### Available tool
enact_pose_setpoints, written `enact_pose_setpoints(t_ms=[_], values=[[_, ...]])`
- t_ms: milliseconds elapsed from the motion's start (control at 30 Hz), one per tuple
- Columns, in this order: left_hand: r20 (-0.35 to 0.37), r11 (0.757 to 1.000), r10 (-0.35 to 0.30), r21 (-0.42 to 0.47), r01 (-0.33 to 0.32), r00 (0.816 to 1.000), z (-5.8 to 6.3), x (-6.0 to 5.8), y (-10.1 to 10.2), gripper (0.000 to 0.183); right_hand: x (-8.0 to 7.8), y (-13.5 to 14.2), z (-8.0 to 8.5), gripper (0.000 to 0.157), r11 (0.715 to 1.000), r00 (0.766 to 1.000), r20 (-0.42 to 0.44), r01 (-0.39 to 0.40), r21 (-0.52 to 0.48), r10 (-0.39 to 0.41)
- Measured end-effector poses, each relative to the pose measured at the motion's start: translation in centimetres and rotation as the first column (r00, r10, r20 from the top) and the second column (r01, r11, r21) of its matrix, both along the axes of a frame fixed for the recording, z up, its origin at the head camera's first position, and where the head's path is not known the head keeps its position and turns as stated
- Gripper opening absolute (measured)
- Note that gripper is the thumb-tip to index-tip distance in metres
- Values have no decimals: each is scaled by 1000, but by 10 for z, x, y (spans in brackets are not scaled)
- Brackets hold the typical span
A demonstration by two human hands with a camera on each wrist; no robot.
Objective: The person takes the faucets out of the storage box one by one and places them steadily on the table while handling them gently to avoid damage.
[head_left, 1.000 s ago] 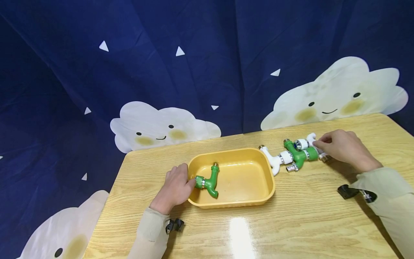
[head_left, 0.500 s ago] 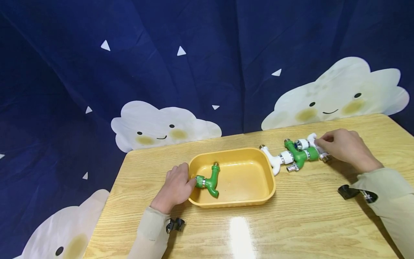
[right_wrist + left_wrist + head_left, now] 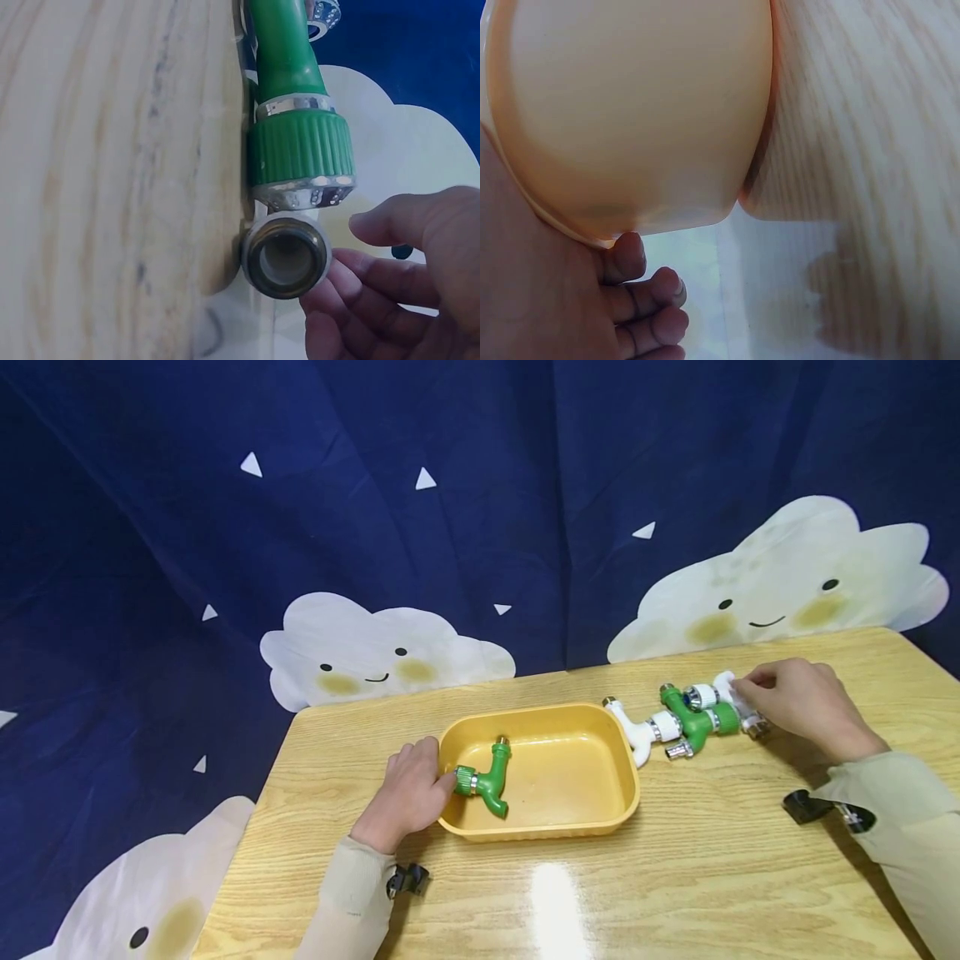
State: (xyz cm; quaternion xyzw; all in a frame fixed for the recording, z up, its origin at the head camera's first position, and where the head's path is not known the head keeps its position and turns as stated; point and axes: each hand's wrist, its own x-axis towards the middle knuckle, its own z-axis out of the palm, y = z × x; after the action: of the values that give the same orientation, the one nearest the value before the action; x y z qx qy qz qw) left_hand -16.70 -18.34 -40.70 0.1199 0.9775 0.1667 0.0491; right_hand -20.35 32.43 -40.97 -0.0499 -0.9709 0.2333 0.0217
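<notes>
The right hand (image 3: 802,706) hides the middle of the second white tap (image 3: 725,682), leaving its knob, part of its body and its threaded end in view. From the right wrist, the thumb and forefinger stand a little apart with backdrop (image 3: 465,410) showing between them, and some fingertips are lost behind that threaded end; whether they hold the tap I cannot tell. The left hand (image 3: 405,793) grips the left end of the yellow tray (image 3: 540,833), thumb over the rim, fingers outside. That thumb covers the knob end of the first green tap (image 3: 492,783), which lies inside the tray; contact between them is unclear. From the left wrist, the thumb is hidden and the lowest finger is cut off at the bottom edge.

Four taps lie here, two green and two white. The first white tap (image 3: 637,732) is just right of the tray, and the second green tap (image 3: 695,727) lies between the two white ones. The second white tap's knob overlaps the green body; I cannot tell if it rests there.

One wooden table (image 3: 712,852) carries everything. Behind are three clouds (image 3: 795,552), one cut off at the bottom, and seven white triangles (image 3: 251,465), one clipped at the left edge.
</notes>
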Motion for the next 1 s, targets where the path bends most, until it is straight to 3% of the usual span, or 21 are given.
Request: enact_pose_setpoints(t_ms=[267,1000], values=[[-10,1000,1,-9,-1,1000,0,-1,0,18,3,-5,6,55,1000,1000,-31,4,-7,-4],[-37,999,-11,-40,9,999,0,0,0,19,13,-32,23,46,997,990,-117,-75,-2,74]])
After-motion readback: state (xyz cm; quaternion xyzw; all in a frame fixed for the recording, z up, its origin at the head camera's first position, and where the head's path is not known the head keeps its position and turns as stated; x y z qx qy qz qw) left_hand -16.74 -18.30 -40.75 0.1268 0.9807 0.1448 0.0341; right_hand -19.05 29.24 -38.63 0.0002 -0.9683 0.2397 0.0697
